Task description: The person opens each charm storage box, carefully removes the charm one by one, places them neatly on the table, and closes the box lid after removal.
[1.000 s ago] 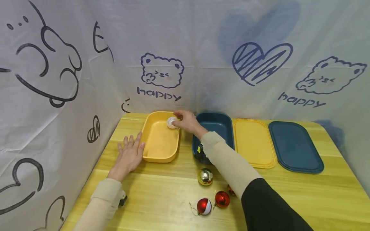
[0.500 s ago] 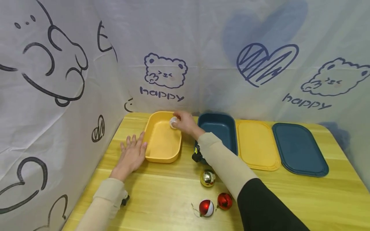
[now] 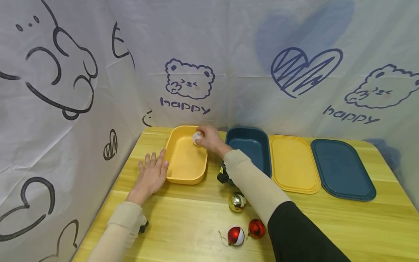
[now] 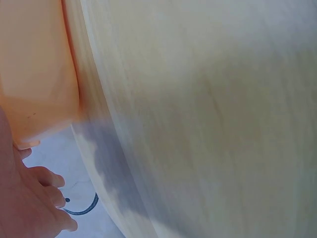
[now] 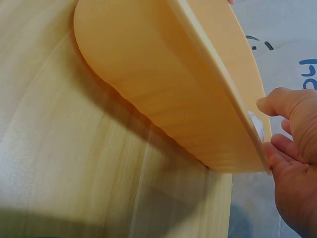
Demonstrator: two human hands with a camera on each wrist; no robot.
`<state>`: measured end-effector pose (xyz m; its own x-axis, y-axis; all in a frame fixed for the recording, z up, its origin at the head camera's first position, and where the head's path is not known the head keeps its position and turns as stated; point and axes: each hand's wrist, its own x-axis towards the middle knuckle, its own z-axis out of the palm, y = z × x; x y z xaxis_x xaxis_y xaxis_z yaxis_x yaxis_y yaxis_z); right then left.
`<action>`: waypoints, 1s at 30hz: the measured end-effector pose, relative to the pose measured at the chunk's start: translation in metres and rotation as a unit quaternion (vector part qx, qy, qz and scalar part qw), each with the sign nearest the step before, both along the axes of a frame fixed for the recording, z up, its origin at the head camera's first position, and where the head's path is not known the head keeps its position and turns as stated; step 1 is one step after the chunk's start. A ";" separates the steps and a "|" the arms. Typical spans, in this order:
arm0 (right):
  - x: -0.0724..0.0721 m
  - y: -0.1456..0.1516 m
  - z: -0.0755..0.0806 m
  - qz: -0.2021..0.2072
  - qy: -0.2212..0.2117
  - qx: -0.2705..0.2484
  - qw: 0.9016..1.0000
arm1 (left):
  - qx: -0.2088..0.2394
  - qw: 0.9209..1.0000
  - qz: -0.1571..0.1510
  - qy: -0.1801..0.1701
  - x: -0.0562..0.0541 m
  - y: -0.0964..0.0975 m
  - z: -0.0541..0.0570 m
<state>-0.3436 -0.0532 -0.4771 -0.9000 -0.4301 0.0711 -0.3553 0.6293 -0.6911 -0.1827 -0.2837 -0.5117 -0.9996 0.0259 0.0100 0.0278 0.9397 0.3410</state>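
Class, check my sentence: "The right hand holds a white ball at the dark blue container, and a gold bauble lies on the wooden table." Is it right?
No, the place is wrong: the right hand holds the white ball at the yellow container, as the head view shows. The gold bauble does lie on the wooden table.

At the centre of the head view, the right hand [image 3: 212, 140] hides part of the white ball [image 3: 197, 138]; its sleeve [image 3: 256, 182] covers the lower part of the dark blue container [image 3: 249, 147]. The far-right bear drawing [image 3: 381, 88] is cut off. The left hand [image 4: 29, 198] is cropped at the left wrist view's lower left; the right wrist view shows only a sliver of ball.
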 end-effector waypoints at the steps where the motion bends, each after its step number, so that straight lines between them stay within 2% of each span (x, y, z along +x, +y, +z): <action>1: 0.000 -0.001 0.000 -0.002 -0.005 0.000 1.000 | 0.000 1.000 0.000 0.001 0.000 0.000 0.000; 19: -0.004 -0.012 0.002 -0.004 -0.047 0.007 0.999 | -0.002 1.000 0.002 0.000 0.001 0.002 0.001; 27: -0.007 -0.017 -0.002 0.002 -0.065 0.031 0.997 | 0.002 1.000 0.002 0.004 0.000 0.002 0.001; 30: -0.007 -0.020 -0.004 0.010 -0.059 0.046 0.997 | 0.006 1.000 0.002 0.002 0.001 0.001 0.001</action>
<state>-0.3502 -0.0732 -0.4809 -0.8906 -0.4485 -0.0756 -0.2880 0.6849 -0.6693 -0.1818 -0.2826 -0.5103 -0.9996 0.0222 0.0150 0.0261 0.9356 0.3521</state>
